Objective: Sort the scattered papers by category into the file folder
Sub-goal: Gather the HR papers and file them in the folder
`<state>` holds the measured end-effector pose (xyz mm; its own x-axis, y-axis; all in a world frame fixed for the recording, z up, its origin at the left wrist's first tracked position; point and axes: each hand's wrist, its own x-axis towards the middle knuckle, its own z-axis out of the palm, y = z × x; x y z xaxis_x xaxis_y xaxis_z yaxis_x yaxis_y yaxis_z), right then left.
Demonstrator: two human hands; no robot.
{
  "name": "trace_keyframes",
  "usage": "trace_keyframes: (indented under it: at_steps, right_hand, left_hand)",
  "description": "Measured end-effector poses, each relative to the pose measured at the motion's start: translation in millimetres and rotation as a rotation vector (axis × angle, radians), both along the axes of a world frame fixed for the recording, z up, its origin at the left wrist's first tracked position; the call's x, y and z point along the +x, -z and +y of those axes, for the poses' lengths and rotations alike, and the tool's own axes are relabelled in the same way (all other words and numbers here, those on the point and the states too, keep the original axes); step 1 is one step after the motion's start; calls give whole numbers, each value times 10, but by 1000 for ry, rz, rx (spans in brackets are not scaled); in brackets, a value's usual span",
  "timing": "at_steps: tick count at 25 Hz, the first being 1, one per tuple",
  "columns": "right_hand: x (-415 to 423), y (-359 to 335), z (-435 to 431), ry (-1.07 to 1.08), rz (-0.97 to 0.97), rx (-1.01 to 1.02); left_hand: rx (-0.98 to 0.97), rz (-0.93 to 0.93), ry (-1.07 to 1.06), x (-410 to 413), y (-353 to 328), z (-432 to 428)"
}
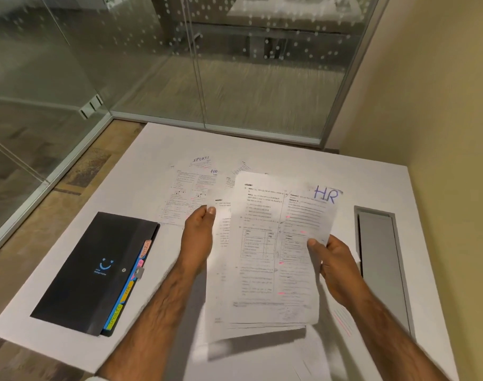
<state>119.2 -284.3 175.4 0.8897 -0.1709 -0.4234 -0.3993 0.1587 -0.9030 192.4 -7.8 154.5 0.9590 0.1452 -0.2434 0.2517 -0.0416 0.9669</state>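
A stack of printed papers (270, 251) is lifted above the white table (372, 182); its top sheet is marked "HR" in blue. My left hand (197, 237) pinches the stack's left edge, thumb on top. My right hand (333, 265) grips the right edge. A black file folder (91, 273) lies closed at the left, with coloured tabs reading SPORTS, HR and ADMIN along its right side. More sheets (190, 191) lie on the table behind the stack, one marked "SPORTS", another "HR".
A grey recessed cable hatch (380, 259) sits in the table at the right. Another sheet with pink marks (342, 323) lies under my right forearm. Glass partitions (179, 64) stand behind the table, and a beige wall runs along the right.
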Motion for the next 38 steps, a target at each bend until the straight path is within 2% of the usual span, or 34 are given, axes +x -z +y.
trace_keyframes:
  at_steps: [3,6,9,12,14,19,24,30,34,36,38]
  right_hand:
    - [14,-33,40,-32,-19,2]
    - [-9,-25,74,21,-48,-7]
    - [-41,-18,80,65,-85,7]
    - [-57,14,38,11,-74,42]
    - [-51,79,-4,14,-77,-13]
    - [-97,226,-13,5,-144,-118]
    - [-83,467,102,-37,10,-147]
    - [10,508,270,-46,39,-266]
    - [167,367,419,-5,35,-325]
    - [264,311,489,18,37,-336]
    - [378,304,544,48,60,-345]
  left_hand:
    - [-154,50,1,-15,-177,-151]
    - [-298,134,139,-179,-284,-296]
    - [-213,139,245,-359,-208,-375]
    - [-71,80,254,-418,-116,-352]
    - [-30,65,230,-414,-81,-308]
    - [-46,90,231,-513,141,-266]
    - [-18,171,260,-581,427,-255]
    - [90,162,218,-486,535,-233]
    - [-24,157,243,-168,318,-20]
    - [-45,201,135,124,313,224]
    - [26,235,2,484,419,551]
